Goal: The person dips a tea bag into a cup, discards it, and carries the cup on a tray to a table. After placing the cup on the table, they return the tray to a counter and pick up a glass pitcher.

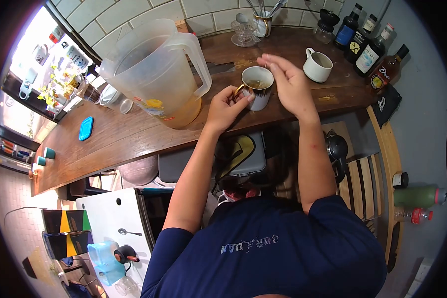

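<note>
A white mug with a gold handle and dark, jagged decoration (260,99) stands near the counter's front edge with some liquid in it. My left hand (227,110) is closed around its handle, with the fingers at the mug's left side. At the mug's right rim is my right hand (292,89), its fingers drawn together and reaching over the far edge. A thin thread-like line seems to show at those fingertips, too fine to make out. Left of the mug stands a large translucent pitcher (149,74) with amber liquid at the bottom. A plain cream mug (318,67) is to the right.
Several bottles (370,54) stand at the right end of the wooden counter (134,141). Behind the mug are a glass dripper (244,34) and a cup of utensils (263,25). A blue lid (86,128) lies at left. Below are a wooden slatted rack (362,184) and a white table (109,213).
</note>
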A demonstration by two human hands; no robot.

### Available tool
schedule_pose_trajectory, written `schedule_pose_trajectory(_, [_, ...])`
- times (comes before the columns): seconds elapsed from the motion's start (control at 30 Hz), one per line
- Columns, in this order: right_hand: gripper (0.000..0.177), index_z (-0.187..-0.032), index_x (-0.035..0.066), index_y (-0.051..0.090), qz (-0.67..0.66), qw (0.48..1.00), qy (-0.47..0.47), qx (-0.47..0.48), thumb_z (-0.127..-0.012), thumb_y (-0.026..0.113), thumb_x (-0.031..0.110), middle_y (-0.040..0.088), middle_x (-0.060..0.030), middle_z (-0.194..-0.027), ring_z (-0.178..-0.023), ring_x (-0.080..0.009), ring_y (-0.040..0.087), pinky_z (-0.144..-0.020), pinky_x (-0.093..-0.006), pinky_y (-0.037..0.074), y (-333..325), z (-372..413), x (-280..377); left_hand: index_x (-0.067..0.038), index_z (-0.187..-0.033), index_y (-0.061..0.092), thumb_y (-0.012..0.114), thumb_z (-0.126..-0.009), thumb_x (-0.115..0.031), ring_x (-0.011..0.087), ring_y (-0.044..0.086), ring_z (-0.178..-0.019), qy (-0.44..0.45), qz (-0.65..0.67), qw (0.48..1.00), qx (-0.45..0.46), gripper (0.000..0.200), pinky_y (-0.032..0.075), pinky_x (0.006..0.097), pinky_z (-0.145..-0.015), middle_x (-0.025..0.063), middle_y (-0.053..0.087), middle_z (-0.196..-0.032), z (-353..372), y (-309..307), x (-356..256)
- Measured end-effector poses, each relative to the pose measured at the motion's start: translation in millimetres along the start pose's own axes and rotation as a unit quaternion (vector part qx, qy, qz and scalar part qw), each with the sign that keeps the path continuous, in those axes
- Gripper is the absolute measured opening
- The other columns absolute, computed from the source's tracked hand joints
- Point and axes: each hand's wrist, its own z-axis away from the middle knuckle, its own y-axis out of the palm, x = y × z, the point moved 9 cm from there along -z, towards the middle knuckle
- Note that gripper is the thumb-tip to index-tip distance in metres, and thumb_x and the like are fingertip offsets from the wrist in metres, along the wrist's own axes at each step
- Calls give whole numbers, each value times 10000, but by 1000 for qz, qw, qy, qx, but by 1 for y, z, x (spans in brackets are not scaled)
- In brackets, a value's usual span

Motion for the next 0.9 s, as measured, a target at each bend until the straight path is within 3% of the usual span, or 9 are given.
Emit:
schedule_pose_trajectory(0.13, [313, -1254, 2, 530, 56, 997, 34, 36, -978, 424, 105, 627, -109, -1180, -637, -21, 522, -557, -173, 433, 6, 5, 3, -43, -814, 576, 720, -826, -155, 22, 412, -675, 3, -12, 1000, -2, 182, 331, 182, -594, -72, 479, -730, 0, -1, -1])
schedule_pose_trajectory(0.2, [299, -1196, -64, 544, -47, 997, 59, 11, -969, 439, 99, 634, -158, -1151, -1066, -182, 598, -918, -283, 457, 5, 1, 22, -44, -817, 577, 720, -826, -155, 22, 412, -676, -4, -12, 1000, -1, 182, 332, 183, -594, -73, 478, -731, 0, -1, 1])
schedule_pose_trajectory(0.33, [303, -1202, -63, 542, -28, 999, 43, -7, -968, 444, 103, 633, -152, -1158, -1059, -179, 600, -918, -283, 455, -1, 0, 17, -45, -824, 580, 719, -827, -158, 21, 411, -676, -6, 11, 1000, 4, 179, 331, 182, -595, -75, 475, -731, -1, 0, 4])
schedule_pose_trajectory(0.43, [302, -1200, -61, 544, 0, 997, 74, 33, -969, 447, 108, 633, -144, -1160, -1051, -175, 601, -913, -277, 455, 7, 3, 0, -44, -833, 585, 718, -828, -159, 20, 410, -676, 0, -13, 1000, 2, 176, 330, 181, -595, -77, 476, -732, -1, -1, 2])
schedule_pose_trajectory(0.53, [305, -1205, -59, 540, 0, 996, 84, 38, -969, 449, 111, 633, -143, -1159, -1048, -175, 602, -906, -275, 459, 7, 0, 20, -42, -839, 590, 719, -827, -160, 20, 410, -677, -6, -8, 1000, 4, 176, 330, 181, -596, -76, 477, -733, -1, -1, 4])
schedule_pose_trajectory(0.6, [325, -1248, 3, 529, -34, 997, 68, 20, -975, 434, 151, 625, -57, -1200, -539, 6, 460, -450, -145, 368, 3, -4, 29, -42, -842, 591, 720, -827, -161, 20, 410, -676, -11, -6, 1000, 5, 176, 330, 181, -595, -76, 478, -734, 1, 0, 2])
schedule_pose_trajectory(0.67, [326, -1254, 10, 526, -39, 997, 60, 17, -975, 432, 149, 622, -59, -1206, -538, 4, 461, -451, -147, 370, 2, -4, 24, -42, -844, 592, 720, -826, -162, 20, 410, -675, -13, -5, 1000, 5, 177, 331, 182, -594, -77, 478, -734, 1, 0, 1])
schedule_pose_trajectory(0.73, [325, -1257, 19, 527, 44, 995, 81, 32, -974, 427, 144, 618, -62, -1213, -522, 7, 433, -451, -149, 371, 3, -1, 4, -43, -843, 592, 722, -826, -165, 19, 411, -674, -4, 2, 1000, 5, 179, 331, 182, -591, -77, 481, -736, 0, 1, 0])
schedule_pose_trajectory(0.9, [322, -1254, 22, 530, 13, 996, 77, 33, -978, 422, 147, 619, -56, -1210, -550, 9, 461, -459, -151, 378, 2, -1, 26, -41, -840, 591, 721, -827, -162, 19, 413, -674, -11, -4, 1000, 7, 178, 331, 181, -589, -77, 482, -735, 0, 0, 4])
